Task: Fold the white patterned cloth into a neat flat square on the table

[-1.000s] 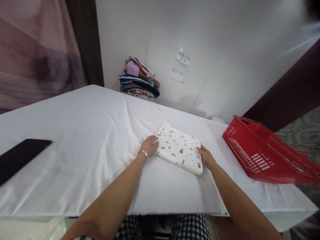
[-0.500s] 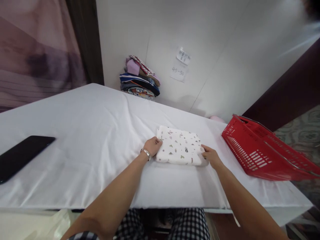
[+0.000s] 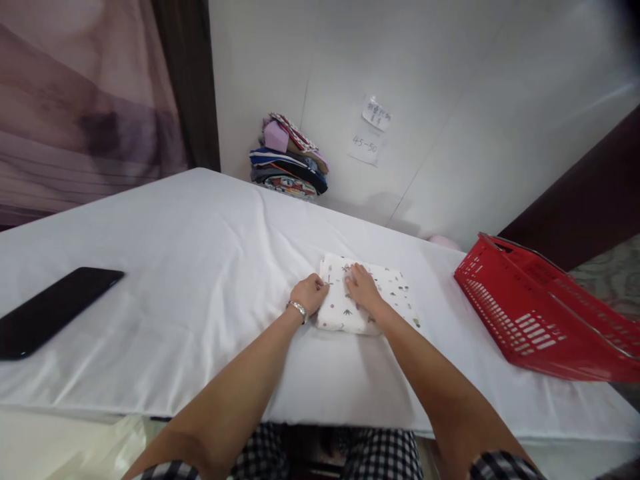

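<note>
A white cloth covers the surface [image 3: 200,267], which runs back to a pale wall. Taking the folded printed cloth [image 3: 390,297] as the landmark: far to its left, near the surface's edge, lies a black phone [image 3: 53,310]. Behind it and to its left, against the wall, sits a stack of folded clothes [image 3: 290,160]. The left hand [image 3: 311,294], a bracelet at its wrist, has its grip curled closed on the folded cloth's left edge. The cloth itself lies flat at the middle of the surface. The right hand [image 3: 363,288] rests palm down on top of it, fingers spread flat and grasping nothing. Well to the cloth's right stands a red basket [image 3: 540,313], tilted at the surface's far end.
</note>
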A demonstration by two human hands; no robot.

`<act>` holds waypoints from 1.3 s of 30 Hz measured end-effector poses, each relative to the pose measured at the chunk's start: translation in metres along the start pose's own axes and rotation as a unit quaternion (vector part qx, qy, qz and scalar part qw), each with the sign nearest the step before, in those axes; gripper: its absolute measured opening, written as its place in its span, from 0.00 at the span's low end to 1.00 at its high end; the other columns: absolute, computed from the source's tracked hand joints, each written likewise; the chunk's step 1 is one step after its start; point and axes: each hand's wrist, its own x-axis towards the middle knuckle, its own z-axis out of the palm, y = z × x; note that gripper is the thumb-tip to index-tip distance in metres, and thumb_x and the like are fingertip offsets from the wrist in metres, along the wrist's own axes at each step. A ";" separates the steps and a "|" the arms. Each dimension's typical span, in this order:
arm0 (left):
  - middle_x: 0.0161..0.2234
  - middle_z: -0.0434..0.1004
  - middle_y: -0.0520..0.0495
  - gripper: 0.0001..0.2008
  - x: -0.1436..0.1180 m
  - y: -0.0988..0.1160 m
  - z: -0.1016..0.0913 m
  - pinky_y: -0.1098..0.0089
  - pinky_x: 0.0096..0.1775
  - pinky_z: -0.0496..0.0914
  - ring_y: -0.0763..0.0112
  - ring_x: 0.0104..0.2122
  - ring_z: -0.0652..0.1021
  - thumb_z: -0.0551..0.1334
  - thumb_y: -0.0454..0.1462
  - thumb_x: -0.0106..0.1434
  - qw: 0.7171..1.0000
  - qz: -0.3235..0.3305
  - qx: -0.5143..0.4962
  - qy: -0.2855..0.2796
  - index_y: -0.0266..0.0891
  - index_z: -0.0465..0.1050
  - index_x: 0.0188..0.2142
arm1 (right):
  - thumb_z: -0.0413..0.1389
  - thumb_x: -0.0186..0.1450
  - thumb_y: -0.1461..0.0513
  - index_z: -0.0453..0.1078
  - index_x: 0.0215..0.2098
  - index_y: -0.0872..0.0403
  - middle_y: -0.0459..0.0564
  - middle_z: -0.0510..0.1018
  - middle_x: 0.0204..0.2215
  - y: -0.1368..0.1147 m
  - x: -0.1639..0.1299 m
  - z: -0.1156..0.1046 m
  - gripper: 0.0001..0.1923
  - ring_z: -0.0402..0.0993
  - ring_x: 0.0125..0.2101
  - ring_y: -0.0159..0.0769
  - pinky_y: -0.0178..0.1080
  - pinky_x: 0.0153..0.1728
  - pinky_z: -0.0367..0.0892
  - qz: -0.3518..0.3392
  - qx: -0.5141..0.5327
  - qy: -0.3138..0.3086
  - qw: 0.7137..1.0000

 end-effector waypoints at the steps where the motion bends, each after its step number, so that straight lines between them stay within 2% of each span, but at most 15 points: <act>1: 0.29 0.77 0.51 0.07 0.000 0.000 0.000 0.71 0.33 0.65 0.68 0.32 0.76 0.57 0.42 0.57 1.000 0.001 0.008 -0.001 0.42 0.69 0.31 | 0.42 0.65 0.58 0.50 0.62 0.59 0.56 0.50 0.63 -0.008 0.011 0.003 0.28 0.41 0.63 0.45 0.49 0.59 0.44 -0.002 -0.009 -0.001 1.000; 5: 0.29 0.77 0.52 0.05 0.000 0.000 0.002 0.71 0.32 0.64 0.69 0.31 0.76 0.57 0.40 0.57 0.999 0.008 0.041 -0.001 0.43 0.69 0.29 | 0.39 0.67 0.56 0.51 0.60 0.56 0.54 0.51 0.63 -0.040 0.041 0.018 0.25 0.42 0.62 0.44 0.50 0.59 0.42 -0.044 -0.034 -0.023 0.998; 9: 0.28 0.77 0.51 0.04 0.001 -0.002 0.004 0.71 0.31 0.64 0.68 0.31 0.75 0.57 0.39 0.56 0.999 0.020 0.049 -0.004 0.43 0.69 0.29 | 0.37 0.68 0.56 0.47 0.62 0.59 0.55 0.47 0.64 -0.056 0.048 0.031 0.27 0.39 0.63 0.42 0.49 0.59 0.36 -0.047 -0.056 -0.038 0.997; 15: 0.29 0.77 0.52 0.05 0.000 -0.001 0.001 0.71 0.32 0.64 0.68 0.31 0.76 0.57 0.39 0.56 0.998 0.031 0.051 -0.028 0.43 0.68 0.30 | 0.35 0.68 0.55 0.45 0.63 0.59 0.54 0.46 0.64 -0.053 0.046 0.029 0.28 0.37 0.63 0.41 0.48 0.60 0.35 -0.050 -0.056 -0.048 0.996; 20: 0.29 0.76 0.52 0.03 0.000 -0.002 0.000 0.71 0.31 0.64 0.69 0.31 0.75 0.56 0.37 0.56 0.995 0.064 0.063 -0.039 0.43 0.68 0.30 | 0.36 0.68 0.56 0.46 0.63 0.58 0.54 0.46 0.64 -0.053 0.043 0.025 0.27 0.38 0.63 0.41 0.48 0.59 0.36 -0.058 -0.053 -0.043 0.996; 23: 0.28 0.76 0.52 0.03 0.001 -0.002 0.000 0.71 0.31 0.64 0.68 0.31 0.75 0.56 0.37 0.56 0.993 0.065 0.088 -0.042 0.43 0.68 0.30 | 0.34 0.69 0.56 0.48 0.62 0.56 0.52 0.46 0.64 -0.051 0.030 0.022 0.26 0.38 0.63 0.40 0.48 0.59 0.39 -0.074 -0.037 -0.049 0.995; 26: 0.28 0.76 0.51 0.05 0.001 -0.001 0.001 0.71 0.31 0.64 0.68 0.31 0.75 0.55 0.38 0.57 0.993 0.055 0.100 -0.040 0.43 0.68 0.29 | 0.32 0.69 0.55 0.48 0.63 0.54 0.51 0.46 0.64 -0.046 0.005 0.019 0.26 0.38 0.63 0.38 0.47 0.59 0.40 -0.089 -0.019 -0.066 0.994; 30: 0.28 0.76 0.51 0.04 0.001 0.000 -0.001 0.71 0.31 0.64 0.68 0.31 0.75 0.56 0.38 0.56 0.993 0.050 0.091 -0.051 0.43 0.68 0.29 | 0.34 0.68 0.52 0.48 0.63 0.53 0.50 0.46 0.64 -0.024 -0.040 0.006 0.28 0.38 0.64 0.37 0.46 0.60 0.39 -0.095 -0.016 -0.086 0.992; 33: 0.29 0.76 0.52 0.04 0.001 0.000 -0.003 0.71 0.31 0.64 0.68 0.32 0.75 0.56 0.37 0.55 0.993 0.050 0.086 -0.061 0.43 0.69 0.30 | 0.38 0.67 0.51 0.51 0.62 0.52 0.49 0.49 0.64 0.016 -0.073 -0.010 0.28 0.40 0.63 0.39 0.48 0.60 0.40 -0.052 -0.026 -0.082 0.995; 37: 0.31 0.77 0.51 0.05 0.001 0.000 -0.003 0.71 0.32 0.64 0.67 0.33 0.75 0.55 0.39 0.56 0.993 0.050 0.087 -0.058 0.44 0.69 0.31 | 0.39 0.67 0.52 0.57 0.59 0.55 0.53 0.56 0.61 0.083 -0.109 -0.024 0.27 0.45 0.62 0.41 0.50 0.60 0.42 0.056 -0.037 0.006 0.998; 39: 0.31 0.77 0.51 0.06 0.002 0.000 -0.002 0.71 0.32 0.64 0.67 0.33 0.75 0.55 0.39 0.56 0.993 0.051 0.090 -0.056 0.44 0.69 0.31 | 0.39 0.66 0.52 0.58 0.59 0.56 0.52 0.56 0.61 0.106 -0.121 -0.022 0.27 0.45 0.62 0.39 0.47 0.61 0.43 0.071 -0.016 0.063 0.995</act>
